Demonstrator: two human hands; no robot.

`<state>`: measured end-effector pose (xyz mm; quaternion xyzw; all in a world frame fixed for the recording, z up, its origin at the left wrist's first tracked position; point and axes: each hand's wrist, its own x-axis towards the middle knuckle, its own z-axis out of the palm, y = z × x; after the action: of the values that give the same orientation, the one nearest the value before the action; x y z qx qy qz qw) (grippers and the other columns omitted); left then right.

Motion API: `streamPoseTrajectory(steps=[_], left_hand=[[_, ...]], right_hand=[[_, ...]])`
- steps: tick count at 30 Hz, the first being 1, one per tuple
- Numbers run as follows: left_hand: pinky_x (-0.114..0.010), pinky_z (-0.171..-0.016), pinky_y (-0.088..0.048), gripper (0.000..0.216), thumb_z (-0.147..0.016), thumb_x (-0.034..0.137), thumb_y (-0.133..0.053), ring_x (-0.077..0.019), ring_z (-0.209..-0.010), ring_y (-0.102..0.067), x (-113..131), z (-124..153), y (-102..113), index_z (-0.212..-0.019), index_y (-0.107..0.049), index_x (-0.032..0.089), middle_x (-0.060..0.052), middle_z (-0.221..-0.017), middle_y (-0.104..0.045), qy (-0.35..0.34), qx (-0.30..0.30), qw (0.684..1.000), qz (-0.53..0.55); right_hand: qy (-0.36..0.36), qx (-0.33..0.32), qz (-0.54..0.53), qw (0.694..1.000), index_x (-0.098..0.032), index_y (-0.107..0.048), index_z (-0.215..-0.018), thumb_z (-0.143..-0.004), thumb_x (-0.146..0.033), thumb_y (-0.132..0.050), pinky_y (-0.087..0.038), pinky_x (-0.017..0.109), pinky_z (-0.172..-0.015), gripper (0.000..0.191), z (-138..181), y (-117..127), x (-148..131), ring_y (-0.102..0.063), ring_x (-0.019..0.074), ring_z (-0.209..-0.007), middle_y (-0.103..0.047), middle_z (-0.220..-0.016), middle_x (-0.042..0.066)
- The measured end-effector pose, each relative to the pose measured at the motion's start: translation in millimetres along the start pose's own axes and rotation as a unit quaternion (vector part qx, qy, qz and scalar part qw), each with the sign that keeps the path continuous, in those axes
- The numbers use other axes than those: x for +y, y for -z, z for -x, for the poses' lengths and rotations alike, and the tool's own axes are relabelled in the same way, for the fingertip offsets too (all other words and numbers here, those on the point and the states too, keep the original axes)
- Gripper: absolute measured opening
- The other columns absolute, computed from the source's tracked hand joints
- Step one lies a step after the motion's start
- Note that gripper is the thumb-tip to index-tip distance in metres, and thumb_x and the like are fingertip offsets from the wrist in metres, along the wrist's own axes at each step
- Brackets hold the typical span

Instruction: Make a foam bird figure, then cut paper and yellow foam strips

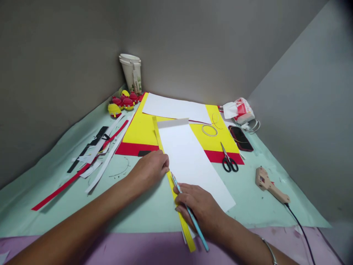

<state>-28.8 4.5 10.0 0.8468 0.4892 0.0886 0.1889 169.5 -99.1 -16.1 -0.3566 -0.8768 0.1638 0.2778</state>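
Note:
A white sheet of paper (193, 158) lies slantwise in front of me, with a narrow yellow paper strip (186, 230) along its left long edge. The fingers of my left hand (154, 165) are curled closed on the strip about halfway along. Lower down, my right hand (200, 204) holds a slim light-blue pen (197, 224), its tip pointing up at the strip near my left fingers. Fingers of the right hand also rest on the strip. The far end of the white sheet has a shaded, folded-looking band.
Beyond lie yellow card (138, 129), red card (128, 149) and another white sheet (176, 106). Scissors (228, 162), a tape ring (209, 130), a phone (241, 139) and a glue gun (271, 186) lie right. Paper scraps (93, 158) and a cup (131, 73) are left.

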Motion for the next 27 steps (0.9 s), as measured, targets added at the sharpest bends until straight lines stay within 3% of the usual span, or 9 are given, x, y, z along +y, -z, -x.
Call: streamPoseTrajectory(steps=[7, 13, 21, 27], left_hand=[[-0.03, -0.071, -0.046, 0.027, -0.087, 0.017, -0.042, -0.0196, -0.081, -0.062, 7, 8, -4, -0.075, -0.067, 0.02, -0.007, -0.086, -0.068, -0.032, 0.015, 0.999, -0.006], [-0.034, -0.072, -0.047, 0.033, -0.092, 0.02, -0.038, -0.0215, -0.081, -0.063, 14, 14, -4, -0.08, -0.069, 0.017, -0.009, -0.088, -0.068, -0.036, 0.014, 0.998, -0.046], [-0.041, -0.083, -0.05, 0.029, -0.088, 0.04, -0.056, -0.0296, -0.099, -0.061, 34, 32, -1, -0.097, -0.066, 0.014, -0.013, -0.104, -0.064, -0.009, -0.039, 0.996, -0.079], [-0.042, -0.09, -0.049, 0.041, -0.082, 0.044, -0.065, -0.0302, -0.103, -0.059, 44, 42, -3, -0.108, -0.063, 0.013, -0.014, -0.111, -0.063, -0.02, -0.045, 0.994, -0.097]], right_hand=[[0.022, 0.01, -0.006, 1.0, -0.021, -0.056, -0.105, -0.091, -0.009, -0.052, -0.05, 0.038, -0.102, 0.019, 10, 2, -1, -0.065, 0.0196, -0.108, -0.072, -0.106, 0.01], [0.036, -0.01, -0.009, 0.999, -0.021, -0.056, -0.107, -0.087, -0.006, -0.052, -0.055, 0.035, -0.095, 0.025, 17, 8, -8, -0.066, 0.021, -0.106, -0.073, -0.106, 0.011], [0.02, -0.025, -0.02, 0.999, -0.021, -0.052, -0.11, -0.086, -0.008, -0.054, -0.056, 0.034, -0.091, 0.027, 38, 11, -17, -0.067, 0.0211, -0.102, -0.073, -0.099, 0.01], [0.073, -0.032, -0.011, 0.997, -0.019, -0.052, -0.107, -0.09, -0.027, -0.057, -0.057, 0.037, -0.09, 0.02, 46, 11, -18, -0.067, 0.0235, -0.103, -0.072, -0.097, 0.011]])
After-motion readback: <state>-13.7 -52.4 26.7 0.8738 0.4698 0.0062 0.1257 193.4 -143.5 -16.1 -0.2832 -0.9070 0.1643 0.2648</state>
